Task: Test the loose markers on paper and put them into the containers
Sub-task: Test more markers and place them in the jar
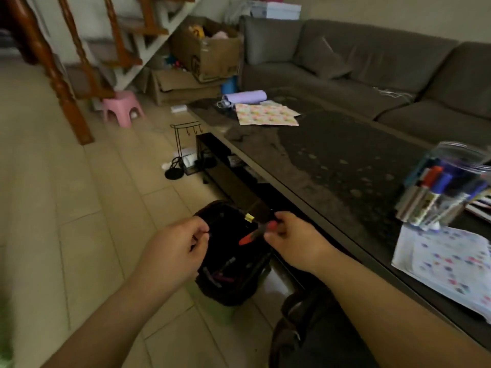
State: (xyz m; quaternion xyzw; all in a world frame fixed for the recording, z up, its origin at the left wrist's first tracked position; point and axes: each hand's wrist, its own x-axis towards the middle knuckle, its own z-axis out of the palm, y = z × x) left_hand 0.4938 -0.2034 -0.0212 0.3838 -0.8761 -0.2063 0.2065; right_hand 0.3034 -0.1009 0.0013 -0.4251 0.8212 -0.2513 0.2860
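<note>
Beside a dark coffee table (332,166) and a grey sofa (372,62), a black-lined bin (231,264) stands on the tiled floor with a few markers lying inside. Above it the right hand (295,235) pinches a red-capped marker (255,233), tip angled down toward the bin. The left hand (175,248) hovers just beside it with fingers curled; whether it holds anything cannot be told. A clear jar (446,184) of markers sits on the table next to the scribbled test paper (446,264). If this marker failed, a release straight over the bin's middle seems best.
</note>
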